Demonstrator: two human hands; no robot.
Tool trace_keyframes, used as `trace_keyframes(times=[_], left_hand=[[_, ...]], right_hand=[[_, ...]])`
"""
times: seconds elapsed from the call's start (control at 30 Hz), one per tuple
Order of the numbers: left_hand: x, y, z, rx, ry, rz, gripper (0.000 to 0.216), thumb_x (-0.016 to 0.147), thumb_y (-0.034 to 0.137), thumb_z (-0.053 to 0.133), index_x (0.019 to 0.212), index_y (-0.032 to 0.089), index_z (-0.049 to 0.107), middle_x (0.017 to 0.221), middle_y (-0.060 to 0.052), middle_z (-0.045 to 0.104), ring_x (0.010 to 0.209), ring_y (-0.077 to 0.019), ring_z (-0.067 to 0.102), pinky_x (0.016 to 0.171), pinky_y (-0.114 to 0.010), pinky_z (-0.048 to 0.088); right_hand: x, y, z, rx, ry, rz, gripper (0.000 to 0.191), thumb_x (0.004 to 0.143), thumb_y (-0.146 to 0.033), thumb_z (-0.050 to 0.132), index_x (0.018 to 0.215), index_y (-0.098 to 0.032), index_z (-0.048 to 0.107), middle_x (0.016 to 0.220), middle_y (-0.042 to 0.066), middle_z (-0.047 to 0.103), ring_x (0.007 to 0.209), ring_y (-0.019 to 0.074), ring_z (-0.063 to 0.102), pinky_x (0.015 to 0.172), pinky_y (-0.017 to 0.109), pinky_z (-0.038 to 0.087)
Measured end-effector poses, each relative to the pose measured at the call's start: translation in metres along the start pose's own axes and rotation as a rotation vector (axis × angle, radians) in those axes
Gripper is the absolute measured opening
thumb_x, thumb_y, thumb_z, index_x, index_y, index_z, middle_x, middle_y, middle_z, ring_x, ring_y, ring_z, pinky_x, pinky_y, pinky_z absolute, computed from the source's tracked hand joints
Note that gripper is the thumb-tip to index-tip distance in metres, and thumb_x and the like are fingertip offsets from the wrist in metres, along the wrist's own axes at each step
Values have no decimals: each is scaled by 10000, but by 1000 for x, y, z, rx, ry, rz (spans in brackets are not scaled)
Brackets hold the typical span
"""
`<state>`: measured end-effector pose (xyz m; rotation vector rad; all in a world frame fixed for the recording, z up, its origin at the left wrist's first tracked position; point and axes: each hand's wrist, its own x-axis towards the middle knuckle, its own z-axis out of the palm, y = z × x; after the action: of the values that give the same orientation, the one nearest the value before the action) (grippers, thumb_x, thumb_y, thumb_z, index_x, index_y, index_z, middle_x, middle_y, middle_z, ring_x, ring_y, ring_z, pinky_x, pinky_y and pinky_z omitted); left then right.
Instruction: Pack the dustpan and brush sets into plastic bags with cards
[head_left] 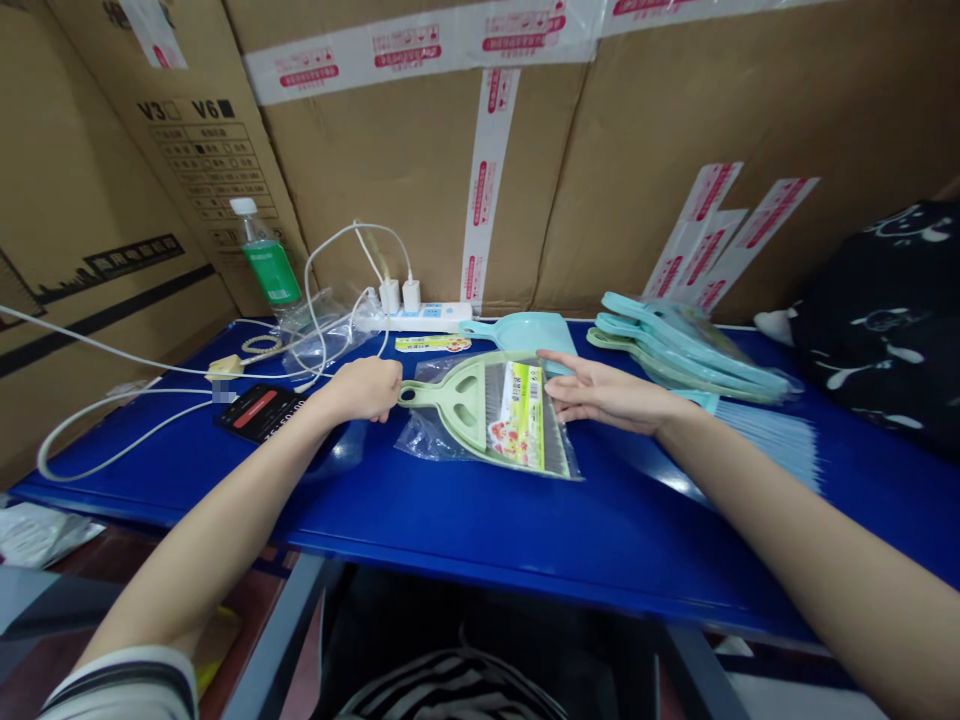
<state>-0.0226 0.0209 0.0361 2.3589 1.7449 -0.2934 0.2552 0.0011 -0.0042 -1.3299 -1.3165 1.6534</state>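
Holds the left hand (367, 388) clenched in a fist right at the ring-shaped handle end of a pale green plastic dustpan (469, 412), with its contents, if any, hidden from view. Holds the right hand (611, 392) open, with fingers extended and slightly parted, tips touching the wide end of the same dustpan; cannot tell whether any grip is taken beneath. Has that dustpan lying between the two hands on a glossy blue tabletop (450, 525), inside a clear, crinkled plastic bag (427, 438), with grayish bristles and a yellow-green printed label (525, 412) showing through near the right fingertips. Shows beyond the hands a light blue plastic dustpan (532, 328) and a white power strip (448, 315). Shows left of the left hand a black phone (264, 412) with a lit screen, and farther beyond it a clear bottle with a green label (271, 268). Shows past the right hand a stack of light blue and green dustpans (675, 335), and beside the right forearm a fan of light blue bristles (776, 440).
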Motion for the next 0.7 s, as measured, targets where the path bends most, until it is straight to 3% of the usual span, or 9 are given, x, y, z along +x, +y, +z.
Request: trace_keyframes(times=[0.17,0.43,0.57,0.7], left_hand=[[-1,2,1,-6,17,-5,201,791,93,374,742,184,547,576,24,673,524,-127,608,570,-244,382],[-3,4,2,14,40,12,210,817,104,370,742,185,548,581,20,673,530,-129,600,579,-254,376],[-2,5,2,15,39,5,213,825,112,370,765,181,563,582,18,673,524,-128,595,580,-256,373],[-2,4,2,24,38,2,219,827,112,368,775,180,569,581,18,670,527,-129,592,581,-258,369]], right_hand=[[-2,-4,9,-30,80,5,712,879,-86,539,1496,-193,200,684,-36,580,609,114,606,550,151,556],[-1,-5,20,-122,208,-3,481,901,-112,510,1346,-164,333,563,-80,488,448,89,486,405,146,472],[1,-2,20,-154,240,-47,448,884,-144,552,1277,-224,350,615,-82,494,479,91,503,417,171,483],[3,1,15,-257,223,-107,318,835,-163,626,1121,-219,498,713,-52,514,521,80,526,439,184,499]])
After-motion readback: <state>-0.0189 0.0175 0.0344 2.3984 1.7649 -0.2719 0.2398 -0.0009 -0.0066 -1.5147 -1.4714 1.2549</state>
